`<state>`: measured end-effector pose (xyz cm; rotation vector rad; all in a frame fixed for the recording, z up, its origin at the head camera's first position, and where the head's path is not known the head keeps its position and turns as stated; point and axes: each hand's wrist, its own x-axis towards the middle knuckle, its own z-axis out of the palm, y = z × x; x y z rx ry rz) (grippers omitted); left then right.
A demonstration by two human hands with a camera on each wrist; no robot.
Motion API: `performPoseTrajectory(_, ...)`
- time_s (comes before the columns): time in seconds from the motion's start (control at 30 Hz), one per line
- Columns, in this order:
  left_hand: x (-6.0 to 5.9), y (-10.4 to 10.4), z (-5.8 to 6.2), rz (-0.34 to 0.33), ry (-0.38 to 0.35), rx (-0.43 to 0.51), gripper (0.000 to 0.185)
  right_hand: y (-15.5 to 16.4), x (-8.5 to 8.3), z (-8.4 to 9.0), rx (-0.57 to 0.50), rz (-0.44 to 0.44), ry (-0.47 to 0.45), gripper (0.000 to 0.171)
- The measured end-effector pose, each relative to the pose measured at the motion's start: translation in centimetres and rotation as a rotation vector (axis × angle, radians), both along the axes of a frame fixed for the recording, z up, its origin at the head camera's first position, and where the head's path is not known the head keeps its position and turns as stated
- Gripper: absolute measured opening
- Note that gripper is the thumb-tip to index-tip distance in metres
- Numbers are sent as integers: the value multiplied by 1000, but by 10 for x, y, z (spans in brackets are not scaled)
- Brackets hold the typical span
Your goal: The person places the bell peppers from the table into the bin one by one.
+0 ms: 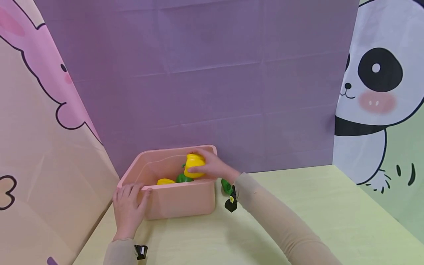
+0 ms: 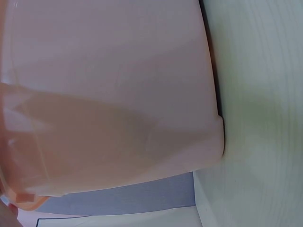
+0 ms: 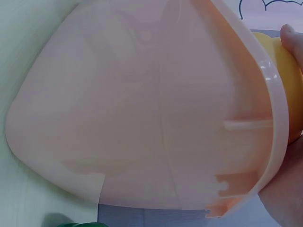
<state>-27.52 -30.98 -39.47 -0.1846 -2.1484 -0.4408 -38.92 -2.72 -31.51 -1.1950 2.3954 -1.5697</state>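
A yellow bell pepper [image 1: 194, 165] with a green stem is gripped by my right hand [image 1: 212, 164], inside the right part of the pink bin's opening. Below it in the bin [image 1: 179, 202] lie a green bell pepper [image 1: 184, 179] and another yellow pepper [image 1: 165, 181], both partly hidden by the front wall. My left hand [image 1: 127, 206] holds the bin's rim at the front left corner, fingers over the edge and thumb along the outer wall. In the right wrist view the held pepper [image 3: 286, 80] shows behind the rim, with part of the hand on it.
Another green pepper [image 1: 226, 186] lies on the pale wooden table [image 1: 318, 213] just right of the bin, partly behind the right wrist. A purple cloth backdrop [image 1: 215, 81] stands right behind the bin. Panels with cartoon animals, including a panda [image 1: 371, 92], flank the table.
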Motion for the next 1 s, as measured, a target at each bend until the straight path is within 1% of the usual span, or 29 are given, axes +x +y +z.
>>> performPoseTrajectory(0.13, 0, 0, -1, 3, -3, 3, 41, -1, 1, 0, -10, 4, -18, 56)
performPoseTrajectory(0.33, -1, 0, 0, -3, 16, 2, 43, -4, 1, -1, 5, -15, 1, 56)
performPoseTrajectory(0.53, -2, 0, -1, -6, 18, 5, 42, -6, -1, -4, 18, -29, 4, 56)
performPoseTrajectory(0.6, -2, 0, -1, -7, 22, 5, 42, -7, -1, -5, 45, -42, 17, 57)
performPoseTrajectory(0.83, -4, 0, -2, -22, 53, 4, 40, -8, 2, -8, 170, -65, 132, 61)
performPoseTrajectory(1.0, -5, 0, -3, -26, 66, -1, 40, -8, 3, -10, 253, -90, 190, 61)
